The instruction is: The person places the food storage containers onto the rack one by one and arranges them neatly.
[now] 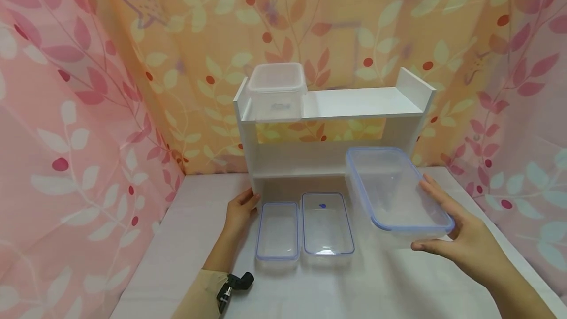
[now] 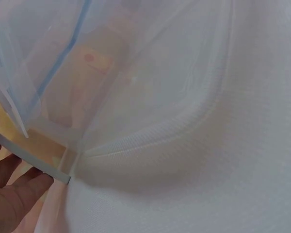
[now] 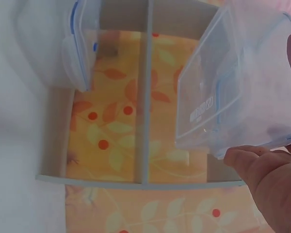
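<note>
My right hand (image 1: 469, 242) holds a clear plastic food container (image 1: 394, 191) with a blue rim, raised and tilted in front of the shelf's right side. Its thumb is low on the near side, and the fingers lie along the right edge. The right wrist view shows the same container (image 3: 208, 92) in front of the shelf. At the lower left of the white shelf (image 1: 305, 159), my left hand (image 1: 239, 213) grips the side panel. In the left wrist view, the fingers of that hand (image 2: 14, 199) curl round the panel's edge (image 2: 34, 160).
Two more blue-rimmed containers, a narrower one (image 1: 278, 233) and a wider one (image 1: 328, 225), stand side by side before the shelf's lower level. A frosted, lidded container (image 1: 276, 92) sits on the top board's left end. Patterned curtains (image 1: 79, 112) surround the white-covered table (image 1: 168, 250).
</note>
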The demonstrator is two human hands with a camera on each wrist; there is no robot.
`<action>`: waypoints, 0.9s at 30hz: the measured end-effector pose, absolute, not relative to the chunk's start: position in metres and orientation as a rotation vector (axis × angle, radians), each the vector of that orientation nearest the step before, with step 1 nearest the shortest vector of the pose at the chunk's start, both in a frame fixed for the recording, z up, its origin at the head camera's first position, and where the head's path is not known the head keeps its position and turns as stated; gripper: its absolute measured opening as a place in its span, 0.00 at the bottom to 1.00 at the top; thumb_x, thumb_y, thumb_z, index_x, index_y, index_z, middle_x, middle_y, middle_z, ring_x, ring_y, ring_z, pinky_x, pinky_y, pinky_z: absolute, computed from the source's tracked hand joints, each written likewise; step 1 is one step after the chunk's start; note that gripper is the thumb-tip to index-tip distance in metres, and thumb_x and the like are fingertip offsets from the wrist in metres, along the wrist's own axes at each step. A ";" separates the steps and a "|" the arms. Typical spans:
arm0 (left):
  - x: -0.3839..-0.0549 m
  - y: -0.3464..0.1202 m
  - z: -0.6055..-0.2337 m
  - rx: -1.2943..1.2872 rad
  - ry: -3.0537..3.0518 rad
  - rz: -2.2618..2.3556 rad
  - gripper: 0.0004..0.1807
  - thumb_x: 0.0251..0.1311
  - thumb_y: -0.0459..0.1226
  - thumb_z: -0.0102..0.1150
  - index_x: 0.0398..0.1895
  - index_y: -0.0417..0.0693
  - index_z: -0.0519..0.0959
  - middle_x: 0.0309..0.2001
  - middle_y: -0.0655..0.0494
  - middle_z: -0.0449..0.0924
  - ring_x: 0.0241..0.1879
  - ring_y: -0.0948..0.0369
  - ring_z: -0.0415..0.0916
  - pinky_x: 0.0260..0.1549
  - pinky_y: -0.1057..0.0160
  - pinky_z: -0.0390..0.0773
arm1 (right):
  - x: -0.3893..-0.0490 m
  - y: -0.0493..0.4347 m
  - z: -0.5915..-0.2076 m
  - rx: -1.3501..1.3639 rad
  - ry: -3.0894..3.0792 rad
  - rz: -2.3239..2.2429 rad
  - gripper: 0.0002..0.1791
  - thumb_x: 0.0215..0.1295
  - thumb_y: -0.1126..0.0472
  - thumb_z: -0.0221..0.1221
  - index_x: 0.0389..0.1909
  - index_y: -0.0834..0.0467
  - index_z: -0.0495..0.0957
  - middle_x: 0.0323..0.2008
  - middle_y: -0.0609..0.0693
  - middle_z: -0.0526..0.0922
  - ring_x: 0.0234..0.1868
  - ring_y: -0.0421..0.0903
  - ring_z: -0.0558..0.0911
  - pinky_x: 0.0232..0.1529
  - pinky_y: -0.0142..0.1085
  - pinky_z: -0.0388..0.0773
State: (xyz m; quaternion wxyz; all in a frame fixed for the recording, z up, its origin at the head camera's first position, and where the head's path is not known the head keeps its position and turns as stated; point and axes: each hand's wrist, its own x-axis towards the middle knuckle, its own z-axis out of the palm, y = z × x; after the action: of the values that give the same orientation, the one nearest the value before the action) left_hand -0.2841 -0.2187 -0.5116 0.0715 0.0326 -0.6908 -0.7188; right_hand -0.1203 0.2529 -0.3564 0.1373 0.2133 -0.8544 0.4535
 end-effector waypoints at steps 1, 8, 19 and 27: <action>-0.284 -0.219 -0.511 0.093 -2.071 -2.166 0.28 0.67 0.41 0.68 0.67 0.42 0.77 0.67 0.44 0.77 0.61 0.52 0.77 0.63 0.41 0.75 | -0.121 0.253 -0.354 0.614 -2.471 1.313 0.61 0.46 0.75 0.77 0.81 0.52 0.57 0.83 0.47 0.49 0.73 0.23 0.57 0.54 0.13 0.71; -0.285 -0.219 -0.512 0.081 -2.054 -2.197 0.27 0.67 0.39 0.68 0.67 0.40 0.76 0.67 0.43 0.77 0.60 0.52 0.78 0.62 0.42 0.76 | -0.125 0.256 -0.336 0.649 -2.437 1.349 0.61 0.45 0.82 0.73 0.80 0.56 0.56 0.83 0.47 0.48 0.78 0.30 0.53 0.53 0.16 0.74; -0.284 -0.219 -0.509 0.056 -2.018 -2.219 0.30 0.67 0.39 0.68 0.69 0.35 0.73 0.68 0.39 0.75 0.59 0.52 0.79 0.64 0.39 0.73 | -0.134 0.256 -0.310 0.583 -2.398 1.378 0.60 0.43 0.84 0.72 0.79 0.54 0.60 0.82 0.45 0.53 0.61 0.27 0.73 0.38 0.24 0.84; -0.284 -0.219 -0.510 0.069 -2.026 -2.218 0.28 0.66 0.39 0.68 0.68 0.40 0.76 0.67 0.43 0.76 0.60 0.53 0.78 0.64 0.40 0.73 | -0.138 0.255 -0.292 0.588 -2.365 1.403 0.60 0.43 0.86 0.71 0.79 0.55 0.60 0.81 0.45 0.55 0.59 0.27 0.75 0.36 0.26 0.85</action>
State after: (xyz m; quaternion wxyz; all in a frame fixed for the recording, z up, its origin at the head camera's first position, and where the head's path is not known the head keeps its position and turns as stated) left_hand -0.2840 -0.2188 -0.5104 0.0685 0.0230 -0.6727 -0.7364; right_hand -0.1375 0.2547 -0.2920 0.1640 0.2064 -0.8296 0.4922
